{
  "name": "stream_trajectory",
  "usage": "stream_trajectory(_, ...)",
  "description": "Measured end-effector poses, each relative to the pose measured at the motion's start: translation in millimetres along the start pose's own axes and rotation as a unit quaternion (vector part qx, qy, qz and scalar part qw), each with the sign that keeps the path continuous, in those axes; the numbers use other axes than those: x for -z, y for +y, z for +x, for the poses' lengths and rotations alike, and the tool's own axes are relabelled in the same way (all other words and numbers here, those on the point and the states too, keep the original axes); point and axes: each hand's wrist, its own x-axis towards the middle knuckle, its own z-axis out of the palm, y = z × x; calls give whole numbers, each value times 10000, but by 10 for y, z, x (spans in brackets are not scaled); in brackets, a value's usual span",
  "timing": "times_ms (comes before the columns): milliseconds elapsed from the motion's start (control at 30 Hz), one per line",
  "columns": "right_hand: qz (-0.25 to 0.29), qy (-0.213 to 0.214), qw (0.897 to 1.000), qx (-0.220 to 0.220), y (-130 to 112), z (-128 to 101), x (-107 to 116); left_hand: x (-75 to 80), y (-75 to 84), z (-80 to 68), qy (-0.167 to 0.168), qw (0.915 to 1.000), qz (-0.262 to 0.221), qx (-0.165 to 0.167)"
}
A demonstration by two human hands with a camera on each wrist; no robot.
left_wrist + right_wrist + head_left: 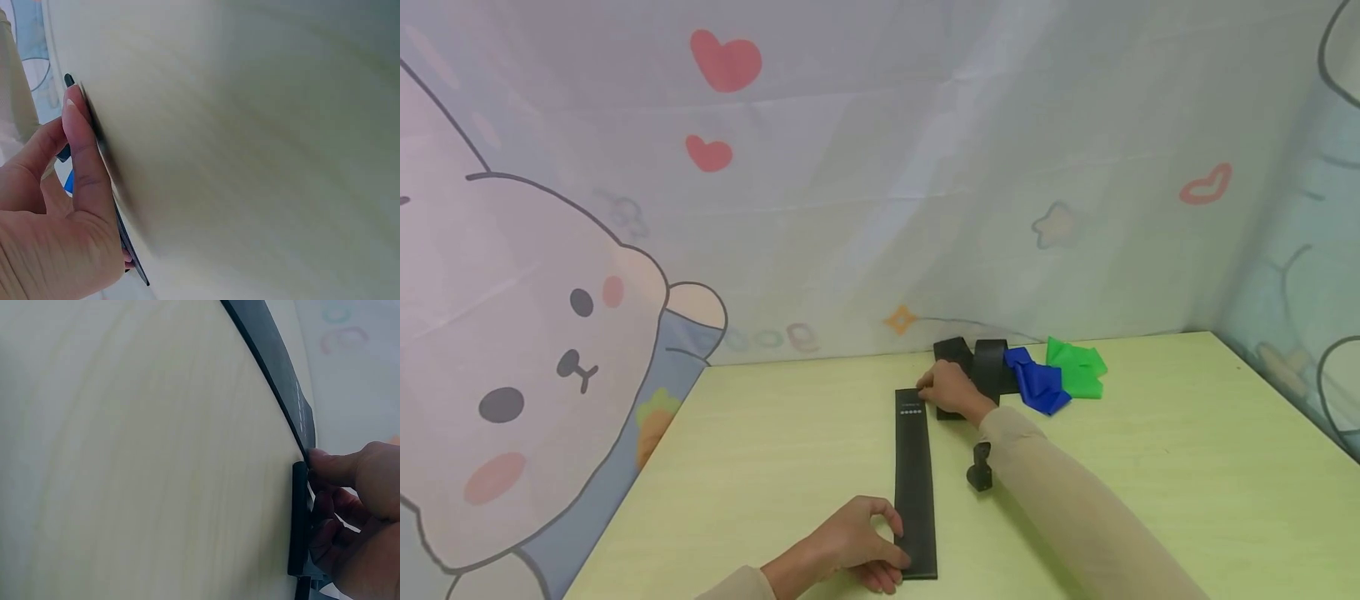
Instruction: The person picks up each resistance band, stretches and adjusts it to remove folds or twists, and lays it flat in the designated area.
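Beyond both hands stands a pale printed backdrop (850,208), and under them spreads a yellowish wood-grain counter (790,450). The black strip (914,475) lies lengthwise on that counter between the hands, its near end at the fingertips of the left hand (857,542) and its far end at those of the right hand (950,389). The left hand has thumb and fingers bent at the strip's left edge, a rounded gap between thumb and forefinger; whether it pinches or only presses, I cannot tell. The right hand pinches the far right corner. Dark folded bands (989,367) sit behind and just right of the right hand. Farther right of it lies a crumpled green sheet (1078,371), with a smaller blue sheet (1039,387) between that and the bands. A small black device (980,468) sits at the right hand's cuff. Smallest, a row of whitish dots (911,412) crosses the strip just left of the right hand's fingertips.
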Motion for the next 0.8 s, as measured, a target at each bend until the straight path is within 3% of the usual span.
stream_trajectory(233, 345, 87, 9994, 10, 82, -9, 34, 47, 26, -7, 82, 10000, 4, -38)
stream_trajectory(467, 528, 433, 9977, 46, 142, -57, 152, 102, 172, 60, 255, 9996, -45, -72)
stream_trajectory(667, 695, 684, 9951, -164, 187, -99, 324, 154, 314, 244, 510, 9985, -107, -186)
stream_trajectory(800, 878, 911, 9913, -355, 269, -130, 419, 219, 435, 431, 844, 9951, -209, -461)
